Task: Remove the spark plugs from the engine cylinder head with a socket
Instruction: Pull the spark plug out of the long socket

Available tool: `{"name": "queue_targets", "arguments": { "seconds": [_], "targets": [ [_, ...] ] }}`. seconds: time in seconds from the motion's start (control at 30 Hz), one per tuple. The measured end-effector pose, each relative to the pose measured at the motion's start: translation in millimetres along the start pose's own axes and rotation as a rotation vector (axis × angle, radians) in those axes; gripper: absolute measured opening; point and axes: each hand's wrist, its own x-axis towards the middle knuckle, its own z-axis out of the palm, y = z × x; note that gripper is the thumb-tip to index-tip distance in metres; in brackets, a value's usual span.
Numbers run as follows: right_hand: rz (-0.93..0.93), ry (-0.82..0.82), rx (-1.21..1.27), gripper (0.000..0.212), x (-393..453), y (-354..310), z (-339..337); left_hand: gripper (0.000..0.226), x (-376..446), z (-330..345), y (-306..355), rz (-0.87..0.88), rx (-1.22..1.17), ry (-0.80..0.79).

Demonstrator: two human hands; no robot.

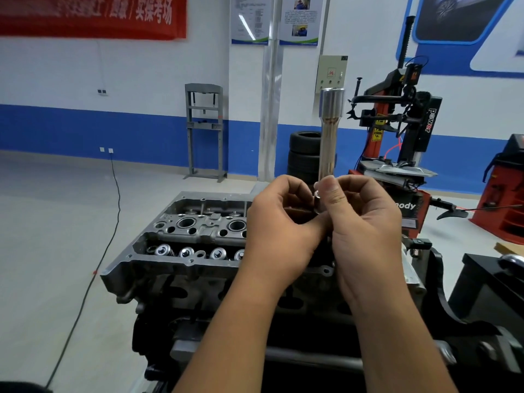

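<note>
While both hands work at chest height above head [175, 236], step looks like tool prep or plug extraction from socket [331, 131]. Socket upright, lower end pinched by right hand [365, 222]. Left hand [280, 231] fingers curled round dark part at socket base; identity unclear. Next: seat socket squarely in plug well [186, 222]. Plugs themselves not visible; right half of head hidden by hands.
</note>
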Motion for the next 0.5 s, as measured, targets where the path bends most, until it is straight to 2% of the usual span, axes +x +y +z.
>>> {"name": "queue_targets", "arguments": {
  "seconds": [0.2,0.43,0.5],
  "targets": [
    [0.021,0.020,-0.029,0.013,1.9,1.8,-0.2,0.017,-1.8,-2.7,1.7,0.036,-0.035,-0.109],
    [0.007,0.007,-0.020,0.008,-0.2,-0.8,-0.4,0.028,0.1,0.3,-2.3,-0.001,0.011,0.004],
    [0.012,-0.013,-0.034,0.008,-0.5,0.3,-0.5,0.024,0.3,-0.5,-2.8,0.009,0.015,-0.024]
  ]
}}
